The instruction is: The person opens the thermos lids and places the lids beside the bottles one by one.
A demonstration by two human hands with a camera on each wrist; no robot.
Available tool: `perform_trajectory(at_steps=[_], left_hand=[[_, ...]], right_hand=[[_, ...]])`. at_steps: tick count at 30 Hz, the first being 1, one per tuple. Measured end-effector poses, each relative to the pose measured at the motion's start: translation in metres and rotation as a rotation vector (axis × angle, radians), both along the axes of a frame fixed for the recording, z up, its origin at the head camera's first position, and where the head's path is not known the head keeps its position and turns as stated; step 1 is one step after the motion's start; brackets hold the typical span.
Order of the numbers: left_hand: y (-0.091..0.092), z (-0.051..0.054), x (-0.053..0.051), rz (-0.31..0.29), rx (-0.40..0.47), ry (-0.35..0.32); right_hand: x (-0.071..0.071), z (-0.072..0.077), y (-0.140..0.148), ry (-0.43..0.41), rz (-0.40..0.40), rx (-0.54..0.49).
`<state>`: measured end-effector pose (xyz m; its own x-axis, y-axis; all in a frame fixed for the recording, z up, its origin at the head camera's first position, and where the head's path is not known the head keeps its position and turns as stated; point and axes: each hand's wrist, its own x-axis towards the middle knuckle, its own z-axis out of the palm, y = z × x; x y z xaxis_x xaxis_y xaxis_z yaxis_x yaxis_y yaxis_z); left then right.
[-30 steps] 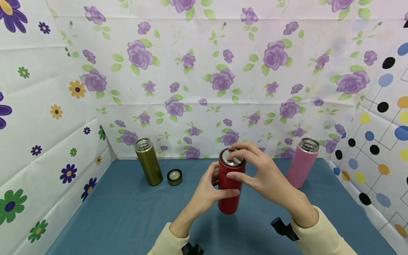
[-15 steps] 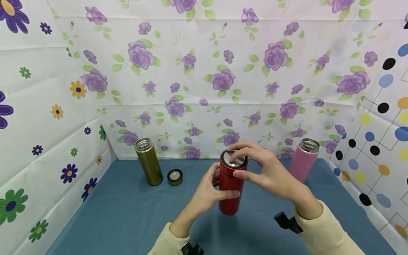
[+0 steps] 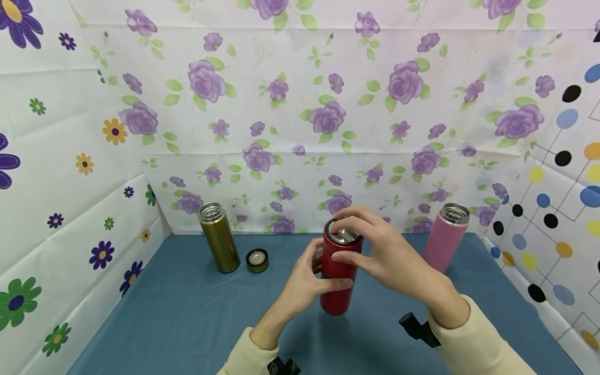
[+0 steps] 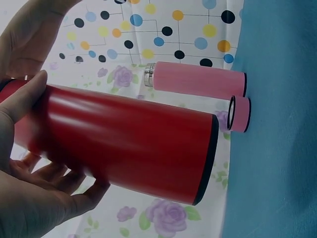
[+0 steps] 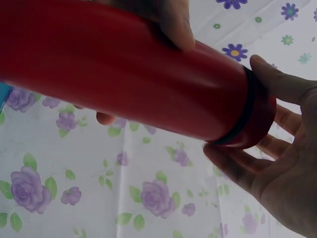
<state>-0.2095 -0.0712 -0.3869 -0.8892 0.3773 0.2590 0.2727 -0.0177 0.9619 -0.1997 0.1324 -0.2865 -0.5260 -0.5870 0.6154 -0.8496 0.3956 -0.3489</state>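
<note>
A red thermos (image 3: 336, 301) is held a little above the blue tabletop, slightly tilted. My left hand (image 3: 300, 285) grips its body, thumb across the front and fingers behind. At the top, my right hand (image 3: 394, 255) holds the lid (image 3: 346, 237), which has a silvery top. The right wrist view shows that red lid (image 5: 261, 119) seated on the body, a black ring between them, with thumb and fingers around it. The thermos's dark base (image 4: 206, 161) hangs apart from the cloth in the left wrist view.
A topless olive-gold thermos (image 3: 219, 239) stands at the back left, its lid (image 3: 257, 260) beside it. At the back right is a topless pink thermos (image 3: 447, 237); its pink lid (image 4: 240, 114) shows in the left wrist view. Flower-printed cloth (image 3: 281, 120) hangs behind.
The right hand shifted slightly right, then back left, its fingers turning around the lid. The left hand and red thermos stay almost in place.
</note>
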Motion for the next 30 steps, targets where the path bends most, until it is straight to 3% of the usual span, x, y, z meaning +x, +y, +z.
perform_trajectory(at_steps=[12, 16, 24, 30], left_hand=[[0.0, 0.002, 0.001, -0.023, -0.012, 0.022], [0.0, 0.002, 0.001, -0.015, -0.011, 0.019], [0.001, 0.002, 0.001, -0.001, -0.016, 0.007], [0.0, 0.001, 0.0, -0.016, -0.026, 0.01]], right_hand=[[-0.002, 0.01, 0.011, -0.143, 0.126, 0.023], [-0.002, 0.009, 0.01, -0.14, 0.128, 0.029], [0.002, 0.007, 0.004, -0.028, 0.009, 0.075], [0.001, 0.012, 0.008, -0.11, 0.086, 0.075]])
